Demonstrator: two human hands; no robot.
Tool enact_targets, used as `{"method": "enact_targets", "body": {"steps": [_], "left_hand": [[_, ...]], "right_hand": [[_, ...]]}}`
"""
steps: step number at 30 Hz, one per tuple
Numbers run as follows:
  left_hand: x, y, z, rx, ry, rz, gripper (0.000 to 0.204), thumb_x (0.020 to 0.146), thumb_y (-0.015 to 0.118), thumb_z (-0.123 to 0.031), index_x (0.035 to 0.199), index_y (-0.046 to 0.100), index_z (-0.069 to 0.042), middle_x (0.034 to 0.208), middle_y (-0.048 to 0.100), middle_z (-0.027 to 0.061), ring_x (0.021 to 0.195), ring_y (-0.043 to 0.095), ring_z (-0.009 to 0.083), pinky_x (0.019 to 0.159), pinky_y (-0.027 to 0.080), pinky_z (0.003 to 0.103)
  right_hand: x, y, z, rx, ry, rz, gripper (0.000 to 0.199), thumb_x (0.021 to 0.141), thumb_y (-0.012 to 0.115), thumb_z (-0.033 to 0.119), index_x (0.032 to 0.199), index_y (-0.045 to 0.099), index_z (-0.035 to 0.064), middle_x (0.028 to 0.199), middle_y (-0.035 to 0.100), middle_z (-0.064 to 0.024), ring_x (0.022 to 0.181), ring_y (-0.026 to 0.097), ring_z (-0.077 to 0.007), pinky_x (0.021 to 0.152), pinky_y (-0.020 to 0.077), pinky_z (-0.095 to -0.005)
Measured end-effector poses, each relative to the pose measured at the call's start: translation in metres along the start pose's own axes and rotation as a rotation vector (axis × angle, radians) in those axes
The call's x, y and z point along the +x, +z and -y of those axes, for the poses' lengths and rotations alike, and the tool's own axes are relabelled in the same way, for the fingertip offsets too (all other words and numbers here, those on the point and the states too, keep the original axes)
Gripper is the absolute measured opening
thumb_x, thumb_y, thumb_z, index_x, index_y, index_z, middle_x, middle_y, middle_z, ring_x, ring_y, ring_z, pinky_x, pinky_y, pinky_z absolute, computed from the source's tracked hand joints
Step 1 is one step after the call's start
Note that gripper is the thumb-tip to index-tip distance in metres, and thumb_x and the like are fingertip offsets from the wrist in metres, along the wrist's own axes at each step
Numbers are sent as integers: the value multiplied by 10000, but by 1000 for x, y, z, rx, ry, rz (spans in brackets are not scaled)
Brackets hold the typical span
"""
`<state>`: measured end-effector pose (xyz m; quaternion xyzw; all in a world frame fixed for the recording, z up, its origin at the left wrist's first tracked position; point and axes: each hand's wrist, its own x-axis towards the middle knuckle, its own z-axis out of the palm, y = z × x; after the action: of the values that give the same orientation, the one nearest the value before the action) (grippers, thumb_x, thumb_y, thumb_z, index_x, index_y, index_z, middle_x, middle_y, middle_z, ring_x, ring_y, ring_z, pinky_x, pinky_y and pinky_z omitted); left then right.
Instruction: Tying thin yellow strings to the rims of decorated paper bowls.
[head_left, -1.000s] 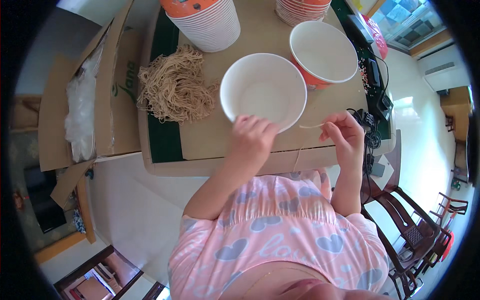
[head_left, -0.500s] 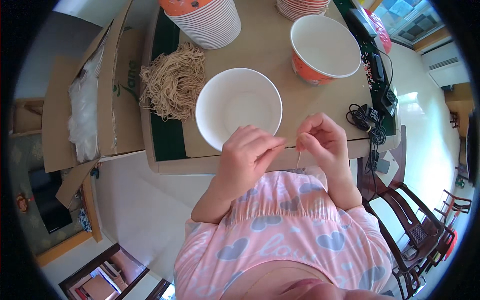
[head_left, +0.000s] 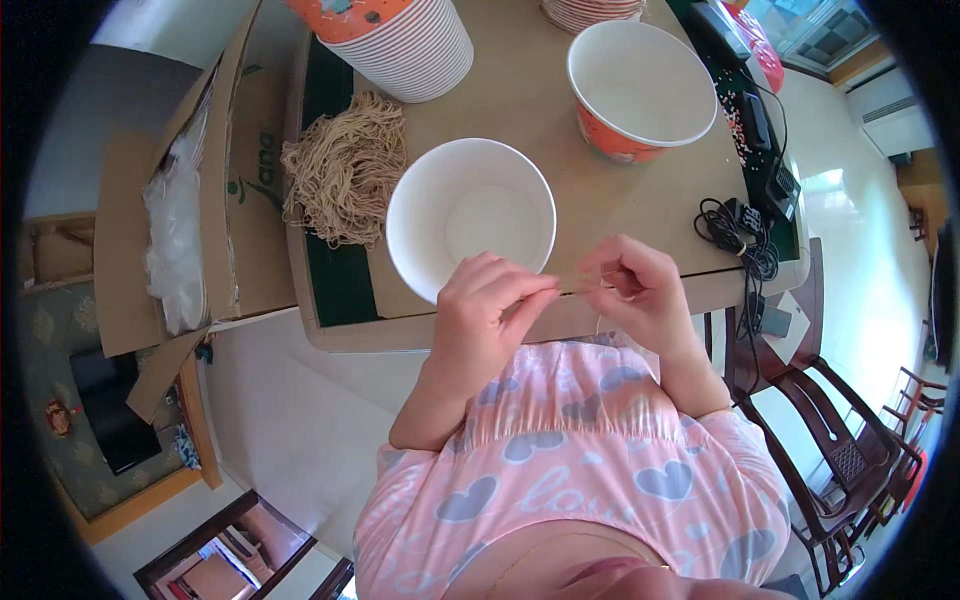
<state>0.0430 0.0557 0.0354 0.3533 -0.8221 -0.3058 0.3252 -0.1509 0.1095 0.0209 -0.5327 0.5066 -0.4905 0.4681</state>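
Note:
At the table's near edge my left hand (head_left: 492, 305) is closed, thumb and fingertips pinching one end of a thin beige string (head_left: 570, 284). My right hand (head_left: 640, 292) faces it with fingers curled round the other part of the string, and a short loose end hangs below these fingers. Just beyond my left hand stands a white paper bucket (head_left: 470, 210), seen into from above, with nothing visible inside. A tangled heap of beige string (head_left: 345, 170) lies to its left.
Nested orange-and-white paper buckets (head_left: 410, 50) stand at the far left, beside a second stack (head_left: 590, 12). A single orange paper bucket (head_left: 642, 85) is at the right. Coiled black cables (head_left: 740, 235) lie near the right edge. A cardboard box (head_left: 255, 190) adjoins the table's left.
My fingertips have drawn slightly apart, and a stretch of string now shows between them. The table's contents have shifted a little in view as the head moved.

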Motion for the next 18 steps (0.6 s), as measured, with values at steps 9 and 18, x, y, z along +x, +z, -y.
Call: {"method": "enact_targets", "body": {"steps": [9,18], "left_hand": [[4,5,-7,-26,-79,-13,123,718,730,68,799,677,-9,768,649,70,724,618,201,651,482,297],[18,11,0,41,-294,-77,107,882,588,23,955,663,7,913,663,118,817,658,206,717,519,294]], "right_hand": [[-2,2,-19,-53,-36,20,117,817,689,-55,916,677,5,697,556,38,585,441,-9,503,339,-175],[10,4,-49,163,31,-196,80,850,662,-22,880,588,-17,763,575,5,699,517,-22,578,423,-184]]}}
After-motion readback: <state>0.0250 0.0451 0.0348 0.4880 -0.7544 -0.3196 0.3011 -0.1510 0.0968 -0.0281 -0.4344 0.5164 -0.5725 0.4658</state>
